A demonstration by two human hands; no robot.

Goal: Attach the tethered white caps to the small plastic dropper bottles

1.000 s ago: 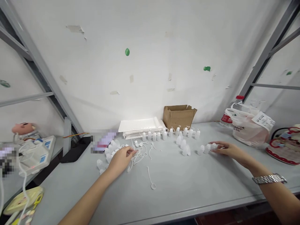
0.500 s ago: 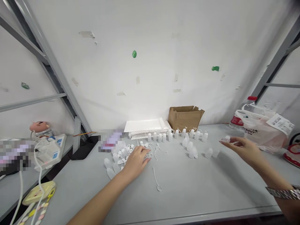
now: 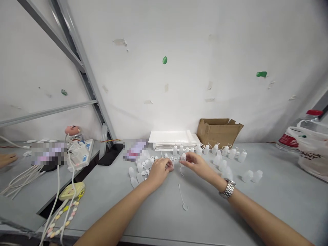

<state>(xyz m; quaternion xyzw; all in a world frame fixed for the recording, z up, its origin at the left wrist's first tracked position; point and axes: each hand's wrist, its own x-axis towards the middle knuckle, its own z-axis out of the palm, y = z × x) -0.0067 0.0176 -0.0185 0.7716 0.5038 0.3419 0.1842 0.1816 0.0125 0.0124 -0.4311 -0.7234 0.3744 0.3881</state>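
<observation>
Right hand (image 3: 196, 163) pinched small bottle (image 3: 183, 157) just over mid worktop (image 3: 205, 212); left hand (image 3: 159, 169) closed on tethered cap (image 3: 171, 164) beside it. Looked like the capping step; cap needed aligning with neck.

Both forearms stretched forward; left hand (image 3: 160, 169) and right hand (image 3: 194, 163) nearly touching, fingers pinched

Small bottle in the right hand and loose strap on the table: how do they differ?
The small bottle is short and rounded; the loose strap is thin and long, with a ring end. The bottle is pinched in the right hand; the strap lies untouched on the table. Both look whitish.
</observation>
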